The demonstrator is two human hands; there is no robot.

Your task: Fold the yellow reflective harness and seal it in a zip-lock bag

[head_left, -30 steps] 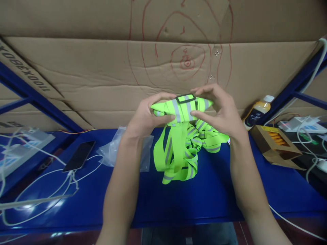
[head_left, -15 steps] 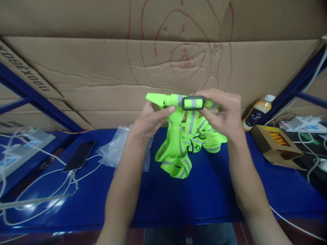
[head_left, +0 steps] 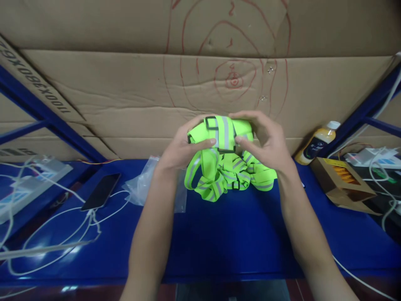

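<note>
Between my hands is a neon-yellow reflective strap [head_left: 226, 133] with grey stripes, gathered into a flat bundle with black buckles on it. My left hand [head_left: 188, 146] grips its left end, thumb across the front. At the right end, my right hand [head_left: 265, 138] pinches the bundle with thumb and fingers. Looser loops of the same webbing [head_left: 232, 177] hang below and rest in a heap on the blue shelf [head_left: 232, 234]. Most of the fingers behind the bundle are hidden.
A clear plastic bag [head_left: 140, 184] lies beside my left forearm. Farther left are a phone [head_left: 102, 191], white cables and a power strip [head_left: 34, 186]. On the right stand a bottle [head_left: 317, 143] and an open cardboard box [head_left: 344, 184]. Cardboard [head_left: 119, 83] with red rings forms the back.
The held strap has turned from a narrow edge-on band into a broad, folded face. My right hand has shifted its grip, and the hanging loops have drawn up slightly.
</note>
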